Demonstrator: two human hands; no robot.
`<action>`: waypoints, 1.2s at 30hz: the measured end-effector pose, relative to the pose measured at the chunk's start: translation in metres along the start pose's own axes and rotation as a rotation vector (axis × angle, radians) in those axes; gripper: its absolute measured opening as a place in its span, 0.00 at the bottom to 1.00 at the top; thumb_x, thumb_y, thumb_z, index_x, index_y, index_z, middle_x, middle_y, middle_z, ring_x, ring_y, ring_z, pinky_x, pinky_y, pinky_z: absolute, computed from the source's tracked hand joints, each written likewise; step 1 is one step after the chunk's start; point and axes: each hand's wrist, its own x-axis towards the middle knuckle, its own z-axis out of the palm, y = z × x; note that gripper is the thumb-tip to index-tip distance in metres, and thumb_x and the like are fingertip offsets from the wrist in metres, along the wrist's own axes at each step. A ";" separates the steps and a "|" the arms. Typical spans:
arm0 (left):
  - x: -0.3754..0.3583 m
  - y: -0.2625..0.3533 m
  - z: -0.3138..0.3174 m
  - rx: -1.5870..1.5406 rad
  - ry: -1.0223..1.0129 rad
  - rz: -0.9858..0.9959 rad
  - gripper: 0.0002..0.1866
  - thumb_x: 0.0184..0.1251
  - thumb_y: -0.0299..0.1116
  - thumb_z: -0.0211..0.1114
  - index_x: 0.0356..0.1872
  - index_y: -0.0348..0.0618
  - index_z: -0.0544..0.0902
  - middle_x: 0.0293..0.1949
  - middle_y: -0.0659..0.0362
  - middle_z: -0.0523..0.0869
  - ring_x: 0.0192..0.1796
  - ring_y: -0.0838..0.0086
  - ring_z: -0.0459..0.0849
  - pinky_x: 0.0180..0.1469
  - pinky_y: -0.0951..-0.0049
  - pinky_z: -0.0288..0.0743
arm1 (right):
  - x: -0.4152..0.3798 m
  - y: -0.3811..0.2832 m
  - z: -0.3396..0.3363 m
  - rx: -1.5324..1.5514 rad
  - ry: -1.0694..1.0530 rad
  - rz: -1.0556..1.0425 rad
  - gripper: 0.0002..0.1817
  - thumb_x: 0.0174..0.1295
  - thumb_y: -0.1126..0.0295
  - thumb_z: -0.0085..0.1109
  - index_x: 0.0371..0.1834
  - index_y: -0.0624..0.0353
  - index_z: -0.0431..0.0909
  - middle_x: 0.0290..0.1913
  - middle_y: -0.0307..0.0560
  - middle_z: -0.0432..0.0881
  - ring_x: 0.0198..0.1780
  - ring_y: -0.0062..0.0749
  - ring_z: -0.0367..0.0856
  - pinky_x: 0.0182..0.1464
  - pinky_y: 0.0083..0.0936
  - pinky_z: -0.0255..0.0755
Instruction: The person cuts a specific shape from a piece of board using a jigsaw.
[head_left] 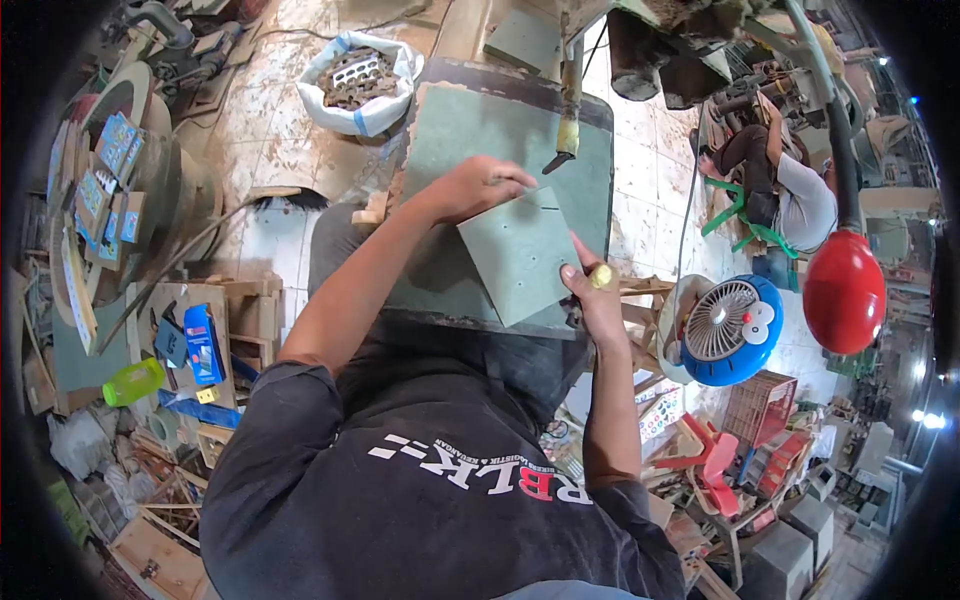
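A flat grey-green board (515,258) with a short dark slot and several small holes is held tilted above the work table (460,120). My right hand (598,300) grips its right edge, thumb on the upper face and the other fingers mostly hidden. A yellow round thing (601,277) shows at that hand; I cannot make out what it is. At the board's far left corner, my left hand (485,188) has its fingers curled against the edge. Just beyond hangs a machine's downward rod (568,110) with a dark tip, apart from the board.
A white sack (345,115) of scraps stands on the tiled floor at the far left. To the right are a blue fan (733,330), a red rounded knob (845,292) on a bar, and a red plastic chair (710,465). Another person (790,190) sits at the far right.
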 end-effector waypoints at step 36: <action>-0.012 0.042 0.040 0.275 0.501 0.266 0.08 0.64 0.22 0.69 0.43 0.41 0.88 0.37 0.49 0.89 0.39 0.49 0.89 0.39 0.57 0.81 | 0.052 -0.055 0.027 -0.357 0.095 -0.482 0.12 0.68 0.76 0.69 0.54 0.64 0.85 0.43 0.39 0.85 0.46 0.22 0.81 0.52 0.25 0.75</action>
